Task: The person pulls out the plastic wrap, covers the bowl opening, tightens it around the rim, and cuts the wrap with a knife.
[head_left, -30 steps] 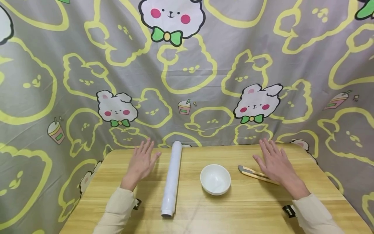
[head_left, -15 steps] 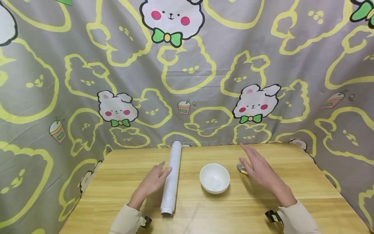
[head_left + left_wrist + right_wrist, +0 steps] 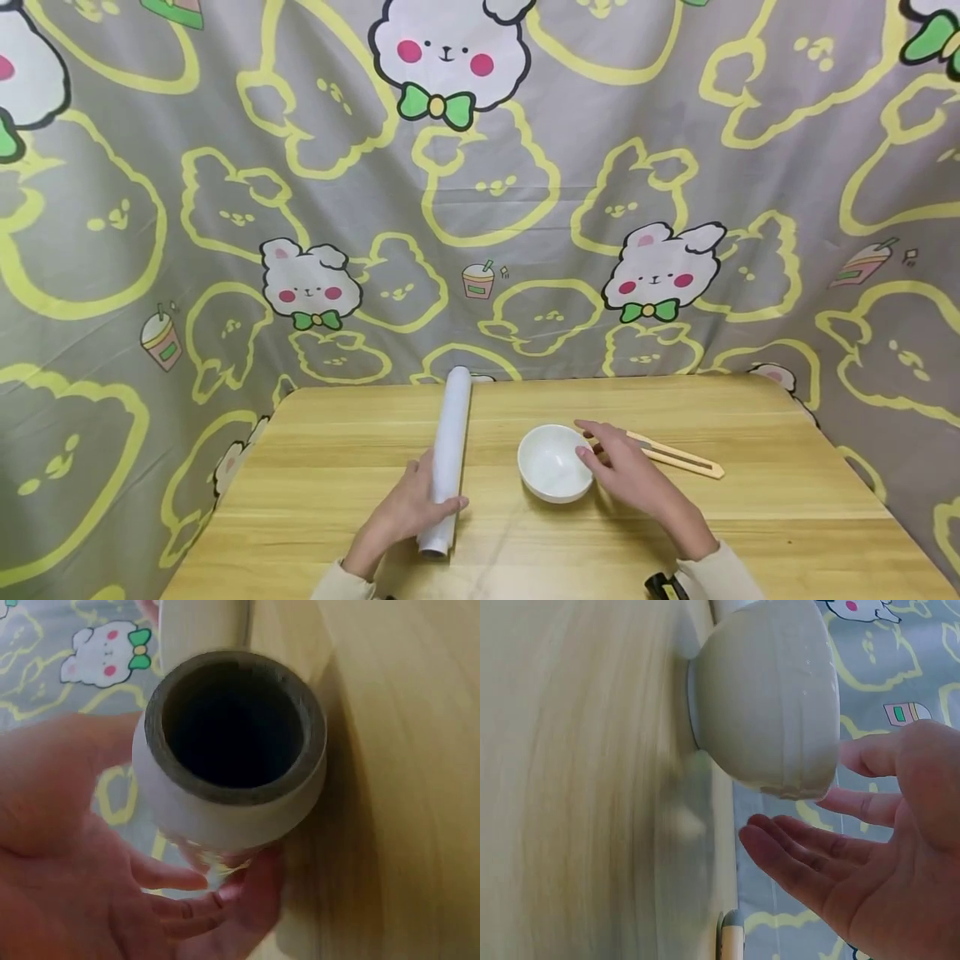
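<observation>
A long white roll of plastic wrap (image 3: 452, 429) lies lengthwise on the table, left of the middle. My left hand (image 3: 408, 502) grips its near part, thumb across to the right side and fingers on the left. In the left wrist view, the roll's hollow core (image 3: 234, 724) faces the camera and some fingers curl beneath it. A white bowl (image 3: 553, 471) stands upright right of the roll. My right hand (image 3: 630, 477) is at its right rim, thumb at the edge. The right wrist view shows the lower fingers (image 3: 802, 859) relaxed and apart from the bowl.
A yellow utility knife (image 3: 682, 457) lies on the wooden table (image 3: 570, 550) behind my right hand, its grey end partly hidden by the fingers. A grey patterned curtain (image 3: 525, 208) hangs along the back edge and both sides.
Both hands, earlier raised and spread, have come down and inward. My left hand has taken hold of the plastic wrap roll. The right has moved from above the utility knife to the bowl's rim.
</observation>
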